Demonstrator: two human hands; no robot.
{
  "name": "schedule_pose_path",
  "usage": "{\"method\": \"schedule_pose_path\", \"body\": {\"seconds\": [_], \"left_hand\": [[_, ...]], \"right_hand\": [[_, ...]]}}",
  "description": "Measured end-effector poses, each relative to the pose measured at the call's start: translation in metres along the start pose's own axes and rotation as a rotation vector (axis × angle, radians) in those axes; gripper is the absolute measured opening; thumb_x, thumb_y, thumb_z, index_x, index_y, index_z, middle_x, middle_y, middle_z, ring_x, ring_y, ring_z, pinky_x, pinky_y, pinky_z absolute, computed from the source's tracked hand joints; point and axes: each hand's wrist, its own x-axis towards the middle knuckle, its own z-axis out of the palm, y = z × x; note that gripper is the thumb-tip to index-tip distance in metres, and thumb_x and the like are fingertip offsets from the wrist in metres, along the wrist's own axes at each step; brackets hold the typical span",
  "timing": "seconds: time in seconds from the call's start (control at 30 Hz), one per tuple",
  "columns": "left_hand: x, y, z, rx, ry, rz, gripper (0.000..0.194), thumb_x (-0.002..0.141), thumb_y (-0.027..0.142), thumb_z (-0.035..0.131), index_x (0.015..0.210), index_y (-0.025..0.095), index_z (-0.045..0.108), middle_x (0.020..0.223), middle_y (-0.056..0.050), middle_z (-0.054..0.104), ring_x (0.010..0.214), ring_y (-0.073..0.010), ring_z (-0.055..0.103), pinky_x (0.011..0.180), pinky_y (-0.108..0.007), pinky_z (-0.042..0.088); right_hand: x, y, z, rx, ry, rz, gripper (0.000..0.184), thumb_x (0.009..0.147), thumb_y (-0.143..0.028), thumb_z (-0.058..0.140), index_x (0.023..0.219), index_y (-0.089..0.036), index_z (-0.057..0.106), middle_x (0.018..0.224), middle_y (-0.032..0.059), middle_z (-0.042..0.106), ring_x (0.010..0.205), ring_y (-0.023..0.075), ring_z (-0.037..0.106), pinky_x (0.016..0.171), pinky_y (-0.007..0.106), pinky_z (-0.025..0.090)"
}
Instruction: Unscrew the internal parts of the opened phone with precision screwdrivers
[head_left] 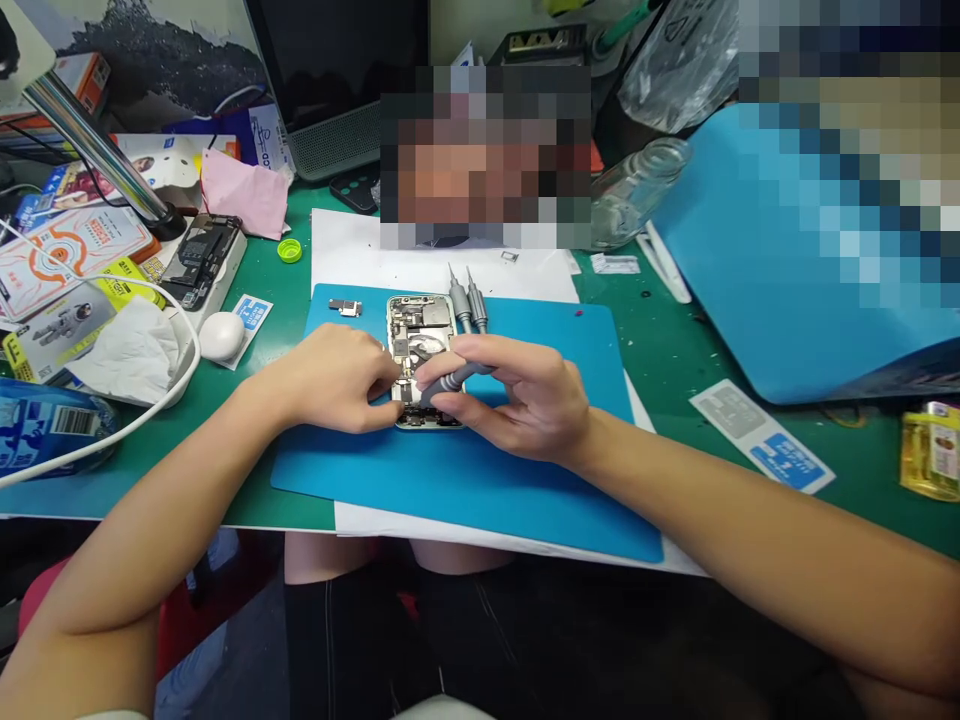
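An opened smartphone (pixel 405 345) lies on the blue mat (pixel 360 465), its inner boards and parts exposed. At its left edge, my left hand (pixel 337 380) has curled fingers, with thumb and forefinger against the phone. Over the phone's right side, my right hand (pixel 525 400) pinches a grey screwdriver (pixel 456 378), whose tip is hard to make out. Two more grey screwdrivers (pixel 469 305) stick out beyond the same hand, tips pointing away from me; their rear ends are hidden behind the fingers. A small metal phone part (pixel 345 307) rests on the mat at the upper left.
White paper (pixel 345 240) lies under the mat. On the left are another opened phone (pixel 199 260), a white round case (pixel 222 336), boxes, tissue and a white cable (pixel 191 370). On the right are a glass jar (pixel 637 190), a larger blue sheet (pixel 735 260) and a card (pixel 761 437).
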Motion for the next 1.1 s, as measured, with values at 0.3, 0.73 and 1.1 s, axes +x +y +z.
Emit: {"method": "schedule_pose_path", "body": {"seconds": [0.3, 0.73, 1.1], "left_hand": [[-0.0008, -0.0010, 0.0026, -0.015, 0.021, 0.018, 0.030, 0.082, 0.039, 0.058, 0.060, 0.020, 0.053, 0.056, -0.001, 0.058, 0.050, -0.0134, 0.042, 0.052, -0.032, 0.018], [-0.0005, 0.0017, -0.0009, 0.005, 0.014, 0.027, 0.032, 0.087, 0.041, 0.056, 0.063, 0.020, 0.058, 0.056, -0.001, 0.058, 0.050, -0.0142, 0.046, 0.053, -0.032, 0.017], [0.0001, 0.0001, 0.0016, -0.007, 0.056, 0.046, 0.035, 0.087, 0.040, 0.055, 0.058, 0.020, 0.052, 0.054, -0.001, 0.056, 0.047, -0.0131, 0.039, 0.052, -0.032, 0.016]], "right_hand": [[0.0001, -0.0020, 0.0016, 0.015, -0.030, 0.009, 0.067, 0.091, -0.008, 0.068, 0.150, -0.020, 0.041, 0.105, 0.0049, 0.076, 0.089, 0.0146, 0.078, 0.086, 0.026, 0.066], [0.0001, -0.0002, 0.0017, 0.015, -0.050, 0.000, 0.065, 0.091, -0.010, 0.069, 0.149, -0.019, 0.041, 0.104, 0.0066, 0.076, 0.087, 0.0144, 0.077, 0.083, 0.028, 0.066], [0.0044, -0.0038, -0.0013, -0.026, -0.096, -0.033, 0.055, 0.096, -0.013, 0.062, 0.148, -0.016, 0.045, 0.105, 0.0083, 0.077, 0.096, 0.0153, 0.076, 0.086, 0.025, 0.064]]}}
